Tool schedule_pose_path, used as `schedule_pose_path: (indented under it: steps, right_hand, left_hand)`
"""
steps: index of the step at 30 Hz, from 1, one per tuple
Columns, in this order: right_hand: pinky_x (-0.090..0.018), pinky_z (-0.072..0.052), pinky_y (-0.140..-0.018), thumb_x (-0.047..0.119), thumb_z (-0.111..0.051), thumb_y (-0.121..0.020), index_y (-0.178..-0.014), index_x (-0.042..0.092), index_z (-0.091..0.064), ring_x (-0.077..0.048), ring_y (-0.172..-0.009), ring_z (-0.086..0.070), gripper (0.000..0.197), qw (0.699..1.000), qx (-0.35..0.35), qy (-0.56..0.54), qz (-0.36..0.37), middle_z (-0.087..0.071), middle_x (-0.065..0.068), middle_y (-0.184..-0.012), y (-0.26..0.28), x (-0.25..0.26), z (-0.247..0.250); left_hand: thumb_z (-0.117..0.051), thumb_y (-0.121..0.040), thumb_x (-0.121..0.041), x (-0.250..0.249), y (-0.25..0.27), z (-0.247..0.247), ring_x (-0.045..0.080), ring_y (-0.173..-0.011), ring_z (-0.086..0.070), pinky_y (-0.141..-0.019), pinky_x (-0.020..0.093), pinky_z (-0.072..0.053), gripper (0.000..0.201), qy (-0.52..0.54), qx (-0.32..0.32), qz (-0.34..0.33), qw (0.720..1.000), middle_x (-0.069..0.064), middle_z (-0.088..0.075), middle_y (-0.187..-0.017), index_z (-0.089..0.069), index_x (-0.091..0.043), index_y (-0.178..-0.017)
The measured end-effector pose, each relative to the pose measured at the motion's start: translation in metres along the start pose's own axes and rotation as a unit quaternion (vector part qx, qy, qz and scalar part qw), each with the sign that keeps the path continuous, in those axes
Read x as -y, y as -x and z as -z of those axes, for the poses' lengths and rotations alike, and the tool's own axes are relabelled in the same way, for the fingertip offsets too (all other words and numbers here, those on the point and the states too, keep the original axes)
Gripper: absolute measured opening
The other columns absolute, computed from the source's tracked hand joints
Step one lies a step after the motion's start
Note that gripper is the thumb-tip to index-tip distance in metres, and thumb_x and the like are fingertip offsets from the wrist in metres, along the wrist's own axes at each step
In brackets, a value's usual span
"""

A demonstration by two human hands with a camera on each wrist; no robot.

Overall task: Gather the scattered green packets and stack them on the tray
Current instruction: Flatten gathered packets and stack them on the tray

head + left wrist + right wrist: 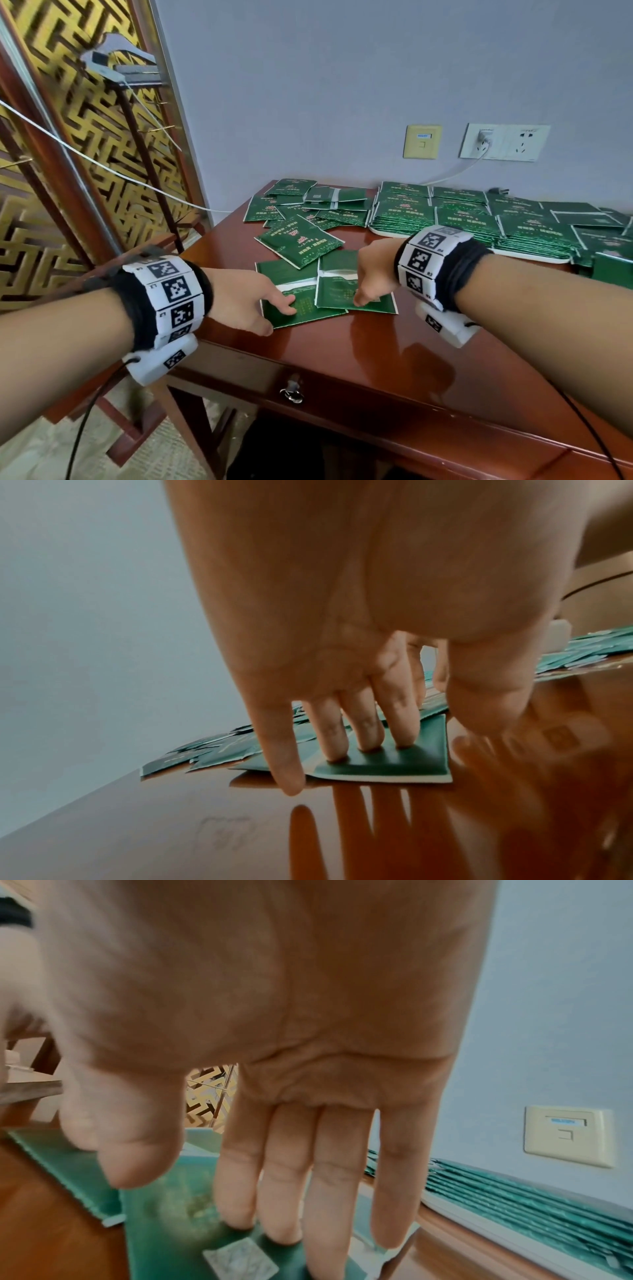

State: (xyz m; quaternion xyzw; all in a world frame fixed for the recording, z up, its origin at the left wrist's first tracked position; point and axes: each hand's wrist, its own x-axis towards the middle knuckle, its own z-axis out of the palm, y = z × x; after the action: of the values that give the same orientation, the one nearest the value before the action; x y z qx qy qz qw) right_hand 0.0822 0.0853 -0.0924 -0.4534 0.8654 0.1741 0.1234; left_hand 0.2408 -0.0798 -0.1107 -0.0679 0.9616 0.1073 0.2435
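Observation:
Two green packets lie side by side near the table's front. My left hand (270, 308) presses straight fingers (366, 729) on the left packet (308, 313), whose near edge shows in the left wrist view (394, 767). My right hand (368, 284) presses straight fingers (318, 1199) flat on the right packet (337, 291), seen as a green sheet (164, 1213) in the right wrist view. A third loose packet (299, 245) lies just beyond them. The white tray (387, 232) at the back right carries stacks of green packets (462, 219), (534, 1196).
More loose packets (301, 202) lie heaped at the table's back left. The glossy red-brown table (376, 359) has a drawer with a key (291, 390). Wall sockets (503, 142) with a white cable sit behind. A gold lattice screen (85, 137) stands left.

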Motion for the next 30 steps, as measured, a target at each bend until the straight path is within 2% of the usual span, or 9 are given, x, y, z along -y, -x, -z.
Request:
schedule_pose_path:
  steps: [3, 5, 8, 10, 13, 18, 22, 25, 30]
  right_hand:
    - [-0.034, -0.052, -0.087, 0.052, -0.06, -0.085, -0.105, 0.011, -0.07, -0.016, -0.087, -0.067, 0.047, 0.999, 0.025, -0.041, 0.005, -0.072, 0.001, -0.093, -0.005, -0.007, 0.002]
    - [-0.032, -0.052, -0.088, 0.046, -0.06, -0.089, -0.099, 0.014, -0.071, -0.01, -0.082, -0.069, 0.035, 0.995, 0.033, -0.094, 0.017, -0.073, 0.004, -0.084, -0.01, -0.012, 0.005]
    - [-0.021, -0.05, -0.076, 0.038, -0.057, -0.093, -0.086, 0.023, -0.07, -0.006, -0.073, -0.067, 0.021, 0.991, -0.033, -0.127, 0.033, -0.07, 0.009, -0.078, -0.017, -0.02, 0.012]
    - [-0.022, -0.047, -0.074, 0.035, -0.058, -0.092, -0.093, 0.028, -0.069, -0.009, -0.077, -0.064, 0.013, 0.99, -0.091, -0.103, 0.033, -0.068, 0.01, -0.083, -0.025, -0.026, 0.014]
    - [-0.031, -0.051, -0.088, 0.039, -0.057, -0.092, -0.11, 0.019, -0.069, -0.017, -0.096, -0.064, 0.029, 0.995, -0.079, -0.06, 0.015, -0.069, 0.003, -0.105, -0.045, -0.033, 0.011]
    - [-0.033, -0.052, -0.089, 0.044, -0.056, -0.091, -0.121, 0.015, -0.06, -0.019, -0.101, -0.063, 0.042, 0.998, -0.047, -0.042, -0.002, -0.066, -0.002, -0.114, -0.066, -0.034, -0.002]
    - [-0.028, -0.046, -0.087, 0.052, -0.059, -0.086, -0.129, 0.018, -0.052, -0.02, -0.102, -0.061, 0.056, 0.997, -0.062, -0.043, 0.015, -0.063, 0.0, -0.118, -0.07, -0.035, -0.003]
    - [-0.027, -0.04, -0.091, 0.051, -0.062, -0.085, -0.136, 0.019, -0.044, -0.019, -0.108, -0.057, 0.063, 0.997, -0.032, -0.068, 0.014, -0.058, 0.0, -0.125, -0.07, -0.036, 0.001]
    - [-0.028, -0.044, -0.089, 0.045, -0.068, -0.083, -0.133, 0.015, -0.05, -0.02, -0.106, -0.057, 0.061, 0.994, -0.023, -0.102, -0.009, -0.06, -0.001, -0.121, -0.064, -0.036, 0.001]
  left_hand:
    - [-0.058, -0.092, -0.03, -0.006, 0.0, 0.007, -0.003, -0.119, -0.051, -0.106, 0.024, -0.039, 0.037, 0.014, -0.034, -0.026, 0.999, -0.024, -0.051, -0.135, -0.058, -0.038, -0.129]
    - [-0.056, -0.094, -0.026, -0.005, -0.005, 0.013, -0.009, -0.103, -0.059, -0.1, 0.021, -0.044, 0.026, 0.058, -0.078, -0.031, 0.995, -0.022, -0.066, -0.114, -0.066, -0.033, -0.117]
    - [-0.06, -0.092, -0.025, 0.007, -0.021, 0.02, -0.002, -0.09, -0.065, -0.093, 0.026, -0.05, 0.014, 0.069, -0.147, 0.01, 0.987, -0.017, -0.071, -0.092, -0.07, -0.029, -0.099]
    - [-0.06, -0.092, -0.025, 0.014, -0.032, 0.024, 0.007, -0.098, -0.063, -0.091, 0.023, -0.047, 0.015, 0.02, -0.163, 0.054, 0.985, -0.012, -0.068, -0.101, -0.067, -0.025, -0.106]
    - [-0.06, -0.091, -0.038, 0.02, -0.051, 0.027, 0.016, -0.11, -0.058, -0.093, 0.028, -0.046, 0.04, -0.033, -0.145, 0.112, 0.983, -0.002, -0.061, -0.122, -0.056, -0.018, -0.125]
    - [-0.064, -0.078, -0.061, 0.024, -0.077, 0.028, 0.022, -0.111, -0.053, -0.094, 0.04, -0.048, 0.074, -0.06, -0.114, 0.157, 0.979, 0.003, -0.057, -0.123, -0.046, -0.016, -0.133]
    - [-0.069, -0.08, -0.05, 0.017, -0.083, 0.035, 0.022, -0.124, -0.049, -0.105, 0.037, -0.04, 0.083, -0.014, -0.075, 0.148, 0.986, 0.001, -0.05, -0.14, -0.031, -0.016, -0.146]
    - [-0.069, -0.082, -0.046, 0.016, -0.087, 0.039, 0.016, -0.136, -0.038, -0.114, 0.034, -0.028, 0.094, 0.024, -0.038, 0.134, 0.99, -0.008, -0.035, -0.152, -0.011, -0.027, -0.153]
    - [-0.073, -0.08, -0.043, 0.012, -0.098, 0.044, 0.019, -0.136, -0.038, -0.112, 0.035, -0.031, 0.102, 0.027, -0.045, 0.135, 0.989, -0.003, -0.031, -0.155, -0.001, -0.036, -0.152]
